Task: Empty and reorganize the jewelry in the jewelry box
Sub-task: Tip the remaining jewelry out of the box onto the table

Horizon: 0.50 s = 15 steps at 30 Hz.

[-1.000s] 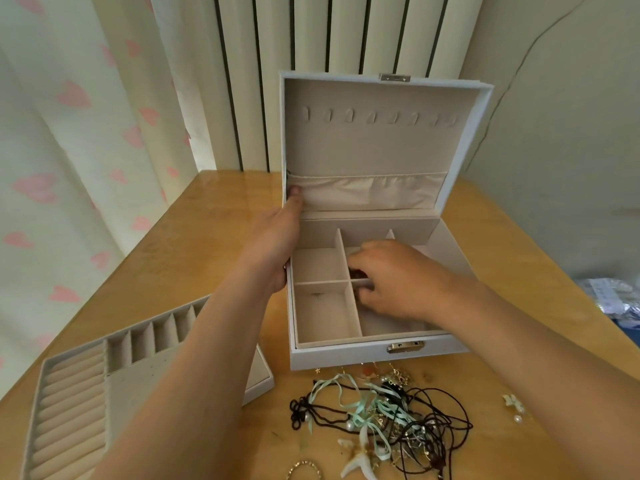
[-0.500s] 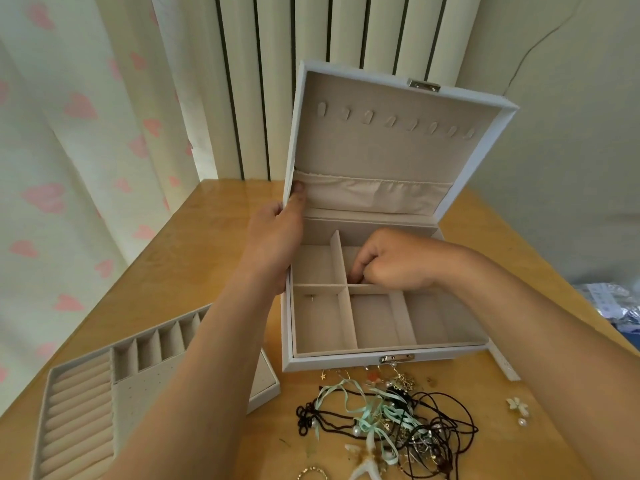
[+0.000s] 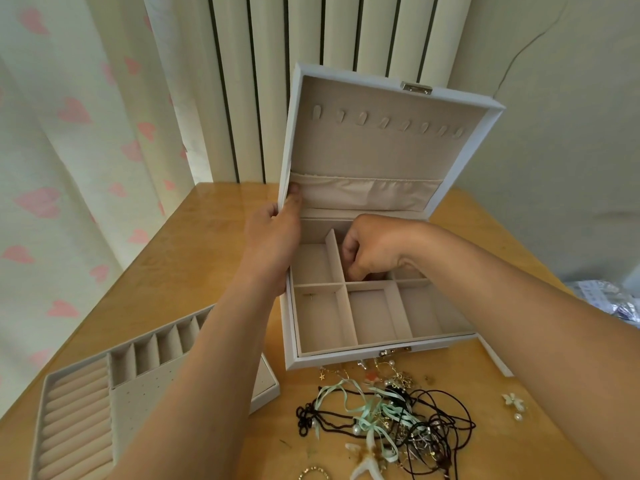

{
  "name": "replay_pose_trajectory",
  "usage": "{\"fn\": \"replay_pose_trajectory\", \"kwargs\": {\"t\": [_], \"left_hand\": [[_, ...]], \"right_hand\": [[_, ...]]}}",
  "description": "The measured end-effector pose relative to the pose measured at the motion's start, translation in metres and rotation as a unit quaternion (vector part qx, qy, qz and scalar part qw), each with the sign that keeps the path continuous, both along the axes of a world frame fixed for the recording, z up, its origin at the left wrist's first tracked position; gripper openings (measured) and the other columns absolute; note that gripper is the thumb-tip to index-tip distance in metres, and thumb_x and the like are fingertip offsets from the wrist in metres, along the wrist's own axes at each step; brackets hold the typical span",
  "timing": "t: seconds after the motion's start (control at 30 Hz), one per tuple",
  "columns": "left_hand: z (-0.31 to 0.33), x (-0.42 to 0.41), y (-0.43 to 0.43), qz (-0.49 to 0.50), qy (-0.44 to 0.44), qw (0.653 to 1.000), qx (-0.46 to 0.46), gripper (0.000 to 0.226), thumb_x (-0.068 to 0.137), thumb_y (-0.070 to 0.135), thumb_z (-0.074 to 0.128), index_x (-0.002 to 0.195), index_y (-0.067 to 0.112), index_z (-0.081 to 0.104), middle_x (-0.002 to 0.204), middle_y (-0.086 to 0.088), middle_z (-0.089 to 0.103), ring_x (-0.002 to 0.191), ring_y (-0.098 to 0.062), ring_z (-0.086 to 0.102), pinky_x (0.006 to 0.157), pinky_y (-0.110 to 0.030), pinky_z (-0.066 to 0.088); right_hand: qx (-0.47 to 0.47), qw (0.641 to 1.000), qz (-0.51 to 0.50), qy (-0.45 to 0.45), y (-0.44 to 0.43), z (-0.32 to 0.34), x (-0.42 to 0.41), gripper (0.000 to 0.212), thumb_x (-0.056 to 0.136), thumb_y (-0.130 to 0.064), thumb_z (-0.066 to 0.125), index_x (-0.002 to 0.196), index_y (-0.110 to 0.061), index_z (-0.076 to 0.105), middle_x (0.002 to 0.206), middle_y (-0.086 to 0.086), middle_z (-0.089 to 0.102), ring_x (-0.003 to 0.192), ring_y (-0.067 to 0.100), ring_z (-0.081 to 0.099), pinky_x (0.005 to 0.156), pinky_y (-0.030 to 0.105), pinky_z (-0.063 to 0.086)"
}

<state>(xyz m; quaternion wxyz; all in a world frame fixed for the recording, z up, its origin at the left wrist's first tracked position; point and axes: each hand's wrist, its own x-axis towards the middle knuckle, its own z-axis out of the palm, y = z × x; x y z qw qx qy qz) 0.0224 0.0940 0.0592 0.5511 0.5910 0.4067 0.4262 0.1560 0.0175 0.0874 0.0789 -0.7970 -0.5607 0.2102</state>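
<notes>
Jewelry tangle lay nearest on worktop, insert tray at left. Open jewelry box sat just behind. Right grip curled down into rear middle compartment, couldn't tell if holding anything. Left grip clasped lid left edge, thumb on lining

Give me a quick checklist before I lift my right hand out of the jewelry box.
1. Lid braced open: ok, the left hand grips its left edge.
2. Right hand has a grip on a piece: cannot tell, its curled fingers hide what they touch.
3. Front-left compartment emptied: not ok, a small gold piece lies there.
4. Front middle compartment emptied: ok, bare.
5. Drop spot: ok, the jewelry pile lies on the table before the jewelry box.
</notes>
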Motion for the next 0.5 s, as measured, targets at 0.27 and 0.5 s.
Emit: {"fn": "replay_pose_trajectory", "kwargs": {"t": [0.27, 0.5], "left_hand": [[0.0012, -0.0018, 0.0004, -0.009, 0.003, 1.0, 0.01, 0.045, 0.096, 0.057, 0.052, 0.074, 0.022, 0.036, 0.062, 0.005, 0.032, 0.059, -0.013, 0.031, 0.058, -0.03, 0.028], [0.0042, -0.003, -0.0026, 0.001, 0.007, 1.0, 0.019, 0.044, 0.098, 0.053, 0.051, 0.074, 0.02, 0.037, 0.064, 0.004, 0.034, 0.059, -0.013, 0.034, 0.058, -0.028, 0.03]], "right_hand": [[0.01, 1.0, -0.002, -0.017, 0.0005, -0.0045, -0.0029, 0.006, 0.075, -0.007, 0.075, 0.077, -0.012, 0.073, 0.066, 0.0, 0.06, 0.063, 0.014, 0.054, 0.058, 0.024, 0.044], [-0.006, 0.993, 0.011, -0.114, 0.0067, -0.0073, -0.0077, 0.009, 0.08, -0.004, 0.062, 0.083, -0.006, 0.07, 0.08, 0.008, 0.066, 0.071, 0.022, 0.058, 0.053, 0.023, 0.043]]}}
